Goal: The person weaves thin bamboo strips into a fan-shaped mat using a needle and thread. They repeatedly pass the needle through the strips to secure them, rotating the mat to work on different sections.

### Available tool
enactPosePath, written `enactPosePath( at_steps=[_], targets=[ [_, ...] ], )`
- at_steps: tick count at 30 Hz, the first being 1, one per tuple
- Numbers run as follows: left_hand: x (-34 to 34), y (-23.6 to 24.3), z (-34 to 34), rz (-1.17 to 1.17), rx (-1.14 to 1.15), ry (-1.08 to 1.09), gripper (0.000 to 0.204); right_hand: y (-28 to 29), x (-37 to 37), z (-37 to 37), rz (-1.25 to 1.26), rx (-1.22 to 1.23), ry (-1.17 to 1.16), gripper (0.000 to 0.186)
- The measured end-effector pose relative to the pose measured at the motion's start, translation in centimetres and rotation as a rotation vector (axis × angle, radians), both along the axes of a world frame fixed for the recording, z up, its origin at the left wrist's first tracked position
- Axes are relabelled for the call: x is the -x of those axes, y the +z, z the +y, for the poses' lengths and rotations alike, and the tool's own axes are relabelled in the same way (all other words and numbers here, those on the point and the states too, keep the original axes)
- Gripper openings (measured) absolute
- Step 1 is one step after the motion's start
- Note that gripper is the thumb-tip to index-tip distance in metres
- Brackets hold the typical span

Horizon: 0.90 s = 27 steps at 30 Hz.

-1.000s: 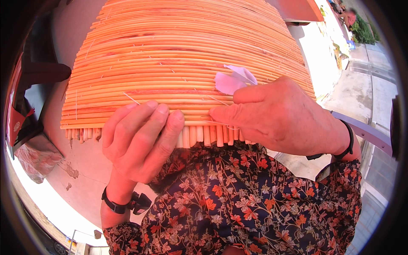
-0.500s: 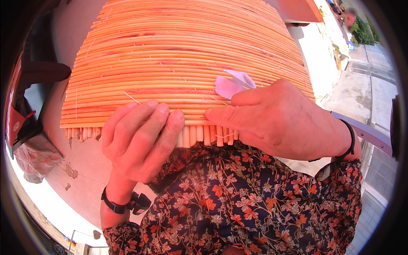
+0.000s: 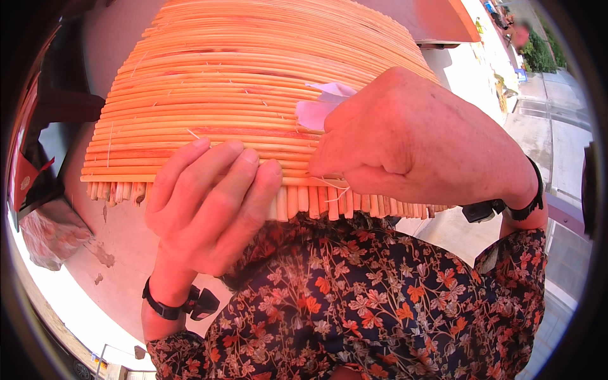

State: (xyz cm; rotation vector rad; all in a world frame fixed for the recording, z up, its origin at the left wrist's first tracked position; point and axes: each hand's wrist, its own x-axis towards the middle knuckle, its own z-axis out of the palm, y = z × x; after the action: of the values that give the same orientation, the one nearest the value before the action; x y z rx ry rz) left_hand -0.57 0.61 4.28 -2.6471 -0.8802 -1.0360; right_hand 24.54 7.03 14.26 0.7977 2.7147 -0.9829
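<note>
A mat of slender orange-tan sticks (image 3: 240, 82), bound with white string, lies in front of me. My left hand (image 3: 212, 190) grips its near edge; the fingers lie across the top sticks, and the thumb is hidden. Beside it, my right hand (image 3: 399, 136) is closed in a fist low on the mat. A pale purple piece of cloth (image 3: 315, 114) sticks out of that fist. Under the fist, thin white string (image 3: 334, 185) shows by the edge; whether the fingers also hold it is hidden. Stick ends (image 3: 301, 201) form a row beneath the edge.
Close below the mat is my dark leaf-patterned clothing (image 3: 354, 285). A large stone (image 3: 54, 234) is on the ground at the left. At the far right top stands a reddish slab-like surface (image 3: 446, 22). A blurred person (image 3: 520, 35) is in the distance.
My right hand has turned and risen, its knuckles now higher, and the purple cloth has shifted left with it. More stick ends show below the right hand. My left hand stays nearly in place.
</note>
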Motion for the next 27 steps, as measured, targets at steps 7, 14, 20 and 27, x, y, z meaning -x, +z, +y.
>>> enactPosePath(
  at_steps=[7, 14, 20, 27],
  targets=[
    [-0.4, 6.3, 6.0, 0.025, -0.065, -0.193, 0.037, 5.2, -0.8, 5.3, -0.001, 0.400, -0.351, 0.016],
    [-1.8, 12.0, 12.3, 0.043, -0.340, -0.284, 0.042, 9.2, -3.7, 9.5, 0.155, 0.147, -0.336, 0.012],
    [-3.9, 13.4, 14.1, 0.129, -0.275, -0.259, 0.038, 8.6, -5.8, 8.7, 0.163, 0.026, -0.441, 0.016],
    [-4.8, 13.5, 13.7, 0.102, -0.251, -0.284, 0.040, 8.7, -6.1, 8.2, 0.164, -0.050, -0.422, 0.015]
  ],
)
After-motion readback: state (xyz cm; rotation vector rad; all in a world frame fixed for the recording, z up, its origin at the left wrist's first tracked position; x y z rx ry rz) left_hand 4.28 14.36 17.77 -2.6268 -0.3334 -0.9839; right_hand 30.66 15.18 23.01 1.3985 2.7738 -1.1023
